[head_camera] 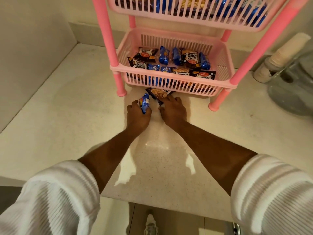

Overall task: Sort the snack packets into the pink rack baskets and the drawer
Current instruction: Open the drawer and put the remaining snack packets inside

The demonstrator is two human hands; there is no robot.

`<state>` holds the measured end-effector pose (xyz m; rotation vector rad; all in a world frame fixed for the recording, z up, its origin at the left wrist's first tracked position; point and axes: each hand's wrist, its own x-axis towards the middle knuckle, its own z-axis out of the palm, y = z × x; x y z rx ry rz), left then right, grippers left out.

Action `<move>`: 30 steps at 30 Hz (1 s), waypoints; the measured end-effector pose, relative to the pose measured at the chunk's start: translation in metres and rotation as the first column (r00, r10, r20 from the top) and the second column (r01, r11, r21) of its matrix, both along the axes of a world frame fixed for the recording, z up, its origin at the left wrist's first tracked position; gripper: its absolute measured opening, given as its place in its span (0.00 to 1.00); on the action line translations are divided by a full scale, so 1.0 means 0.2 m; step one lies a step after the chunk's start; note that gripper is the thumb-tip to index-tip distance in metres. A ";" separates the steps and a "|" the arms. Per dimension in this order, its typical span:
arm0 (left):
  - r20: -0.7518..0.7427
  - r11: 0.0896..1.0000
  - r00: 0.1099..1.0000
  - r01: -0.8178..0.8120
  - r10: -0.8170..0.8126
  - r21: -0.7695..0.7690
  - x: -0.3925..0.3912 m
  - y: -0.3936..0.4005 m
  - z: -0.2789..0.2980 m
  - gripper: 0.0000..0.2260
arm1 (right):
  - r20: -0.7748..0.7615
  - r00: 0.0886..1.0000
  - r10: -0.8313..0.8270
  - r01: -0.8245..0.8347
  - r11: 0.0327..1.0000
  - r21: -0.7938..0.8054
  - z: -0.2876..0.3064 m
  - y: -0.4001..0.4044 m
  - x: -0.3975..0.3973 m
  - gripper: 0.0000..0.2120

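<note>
The pale speckled stone counter (67, 119) ran into a cream corner, with the pink slatted plastic rack (116, 65) standing on it. Its lower basket (169, 80) already held blue and black packets. I was gathering the last two strays lying just before it. My left hand (138, 114), arm stretched forward, had its fingers curled round a blue foil biscuit packet (144, 103). My right hand (172, 110) lay palm down, fingers pressing on a black peanut packet (160, 94) half under the basket; whether I truly gripped it I couldn't tell. Next, I judged, came lifting both over the rim.
</note>
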<state>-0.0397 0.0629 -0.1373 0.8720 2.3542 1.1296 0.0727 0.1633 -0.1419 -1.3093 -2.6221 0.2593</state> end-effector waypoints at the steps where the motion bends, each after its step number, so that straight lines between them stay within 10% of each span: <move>1: 0.019 1.000 0.999 -0.031 0.031 0.002 0.01 -0.01 0.00 0.26 | 0.007 1.000 0.020 -0.020 1.000 0.003 0.00 -0.01 0.02 0.20; 16: 0.241 0.999 0.971 -0.016 0.006 0.037 0.14 -0.09 0.06 0.20 | -0.094 0.975 0.202 -0.200 0.979 0.026 0.04 -0.26 0.56 0.18; 22: 0.222 0.992 0.968 0.103 -0.117 0.074 0.27 -0.08 0.09 0.18 | -0.356 0.801 -0.481 0.271 0.822 -0.501 0.06 -0.27 0.58 0.17; 25: 0.306 0.988 0.939 0.138 -0.154 0.073 0.32 -0.06 0.12 0.19 | -0.302 0.698 -0.649 0.247 0.614 -0.749 0.10 -0.26 0.51 0.28; 30: 0.388 0.994 0.915 0.094 -0.111 0.062 0.43 -0.09 0.14 0.20 | -0.313 0.687 -0.655 0.107 0.518 -0.849 0.14 -0.30 0.48 0.13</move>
